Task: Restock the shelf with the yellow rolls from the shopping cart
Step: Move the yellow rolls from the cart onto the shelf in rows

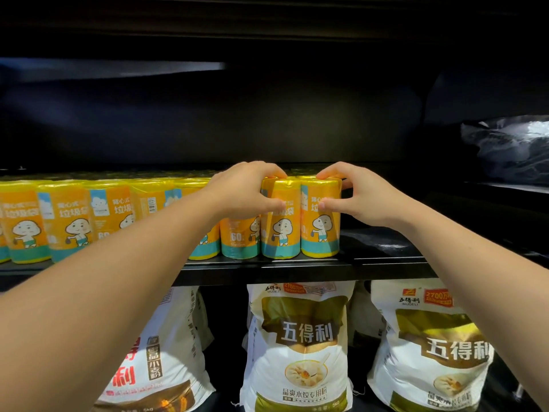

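Left hand [249, 193] grips one yellow plastic-wrapped roll [281, 230], right hand [358, 199] its neighbour [320, 230]; prob. aligning both w/ row [74, 221] at front edge of black shelf [386, 263].

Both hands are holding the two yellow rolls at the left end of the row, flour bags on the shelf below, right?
Not quite. In the head view the left hand and right hand hold the two yellow rolls at the row's right end, not the left. Flour bags do sit below.

Open shelf [383, 246] (rightward) beside rolls [320, 233]
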Available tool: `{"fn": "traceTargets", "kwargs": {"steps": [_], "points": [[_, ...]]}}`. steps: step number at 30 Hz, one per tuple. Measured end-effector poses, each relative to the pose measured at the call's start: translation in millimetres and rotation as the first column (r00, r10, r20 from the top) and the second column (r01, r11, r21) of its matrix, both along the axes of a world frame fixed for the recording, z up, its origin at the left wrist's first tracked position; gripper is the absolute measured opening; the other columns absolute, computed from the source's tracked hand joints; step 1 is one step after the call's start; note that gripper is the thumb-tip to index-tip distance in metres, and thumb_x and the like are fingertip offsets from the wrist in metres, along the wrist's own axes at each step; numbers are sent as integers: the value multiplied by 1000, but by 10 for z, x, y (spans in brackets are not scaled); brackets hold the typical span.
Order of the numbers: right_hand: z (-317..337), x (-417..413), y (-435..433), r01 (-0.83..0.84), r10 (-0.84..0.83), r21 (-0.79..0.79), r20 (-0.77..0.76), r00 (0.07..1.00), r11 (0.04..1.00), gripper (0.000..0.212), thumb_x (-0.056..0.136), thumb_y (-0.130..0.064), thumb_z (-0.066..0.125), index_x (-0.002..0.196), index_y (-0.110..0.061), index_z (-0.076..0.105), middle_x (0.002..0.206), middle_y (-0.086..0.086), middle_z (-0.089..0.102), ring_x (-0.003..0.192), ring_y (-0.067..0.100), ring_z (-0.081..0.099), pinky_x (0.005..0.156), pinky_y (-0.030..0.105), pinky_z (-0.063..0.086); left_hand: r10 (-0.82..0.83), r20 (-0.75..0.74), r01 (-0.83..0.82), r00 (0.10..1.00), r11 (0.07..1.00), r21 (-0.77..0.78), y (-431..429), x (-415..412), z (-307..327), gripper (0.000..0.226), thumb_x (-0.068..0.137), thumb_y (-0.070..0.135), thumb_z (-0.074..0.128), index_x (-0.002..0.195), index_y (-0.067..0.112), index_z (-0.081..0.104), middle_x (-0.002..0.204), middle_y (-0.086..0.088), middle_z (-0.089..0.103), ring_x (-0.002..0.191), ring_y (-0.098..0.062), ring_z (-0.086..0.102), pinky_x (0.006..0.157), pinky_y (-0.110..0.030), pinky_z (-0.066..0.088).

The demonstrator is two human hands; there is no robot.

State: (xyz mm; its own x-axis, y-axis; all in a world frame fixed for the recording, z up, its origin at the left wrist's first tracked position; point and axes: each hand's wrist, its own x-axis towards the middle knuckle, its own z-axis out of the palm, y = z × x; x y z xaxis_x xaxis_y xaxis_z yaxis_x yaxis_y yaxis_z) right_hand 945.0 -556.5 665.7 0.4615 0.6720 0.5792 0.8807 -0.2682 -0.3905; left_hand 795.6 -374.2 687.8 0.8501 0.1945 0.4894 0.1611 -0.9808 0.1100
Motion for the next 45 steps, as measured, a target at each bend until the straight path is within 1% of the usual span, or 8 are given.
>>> {"fn": "traceTargets", "kwargs": {"steps": [2,7,14,18,21,25,33,45], "points": [[12,6,-5,-4,4,-10,4,1000,1000,48,87,-28,73,129,-29,51,119,-12,55,106,8,55,63,11,46,1,-3,-1,1000,1000,-9,-12,-5,2,60,87,48,67,141,37,44,141,7,51,125,-17,50,101,-46,48],[11,23,21,-2,2,-20,8,1000,1000,48,86,-30,74,128,-30,50,119,-11,56,104,9,58,64,13,48,49,0,-48,999,993,107,-5,-12,-10,65,86,56,63,144,38,40,151,8,42,139,-18,39,120,-54,17],[61,10,86,79,-71,-79,94,993,994,48,85,-38,73,123,-30,46,126,-4,51,107,12,56,68,18,50,99,60,-106,993,986,127,142,-221,-9,70,83,66,59,142,32,45,149,7,42,130,-18,47,111,-49,35],[87,-88,204,145,-139,-13,206,969,989,55,84,-48,69,132,-27,49,139,-4,45,128,15,40,93,38,51,142,77,-152,987,979,136,270,-298,-13,65,83,68,58,136,31,50,141,6,46,124,-17,49,99,-44,44],[115,-234,305,97,-96,9,299,949,995,54,87,-51,64,135,-30,48,141,-8,47,129,12,42,100,42,47,138,81,-149,987,978,146,323,-317,-34,64,82,70,57,133,33,52,136,7,48,122,-16,49,97,-45,44],[128,-386,456,105,-80,-41,398,914,994,55,89,-52,62,139,-35,46,143,-12,48,132,10,42,101,42,48,115,82,-127,990,977,172,362,-308,-11,63,81,72,56,131,33,52,131,9,51,122,-16,49,97,-46,45],[131,-403,543,192,-118,-189,345,931,963,49,92,-58,53,138,-41,47,128,-16,59,113,8,57,81,30,53,44,88,-58,995,985,163,467,-239,-17,57,79,69,61,122,33,50,118,12,51,104,-11,53,78,-35,48],[175,-426,569,186,-121,-230,270,955,955,48,89,-58,56,133,-42,47,127,-14,55,112,12,56,90,45,54,-93,71,90,993,995,39,595,-246,42,50,79,49,74,122,34,54,120,9,56,103,-11,52,83,-38,55]]}}
